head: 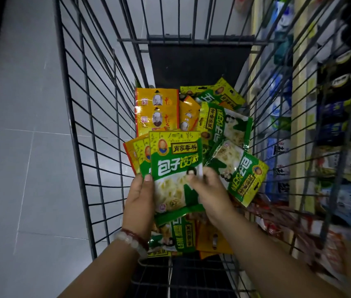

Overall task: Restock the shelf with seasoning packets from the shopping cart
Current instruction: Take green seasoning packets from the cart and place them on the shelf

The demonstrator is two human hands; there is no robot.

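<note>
1. Green-and-yellow foil seasoning packets (175, 168) sit fanned in a small stack at the centre of the frame, held above the wire basket of the grey metal shopping cart (79, 117).
2. The left hand (138, 198) grips the stack's lower left edge, thumb on the front packet, a pale bead bracelet (130, 240) at the wrist.
3. The right hand (209, 194) pinches the front packet near its middle right, thumb on the printed face.
4. More loose packets (224, 125), green ones and orange-yellow ones, lie heaped on the cart floor in the centre and right of the frame.
5. A stocked store shelf (301, 130) runs down the right edge behind the cart wires; its goods are blurred, possibly bagged items.
6. Grey floor tiles (15, 147) fill the left side.
</note>
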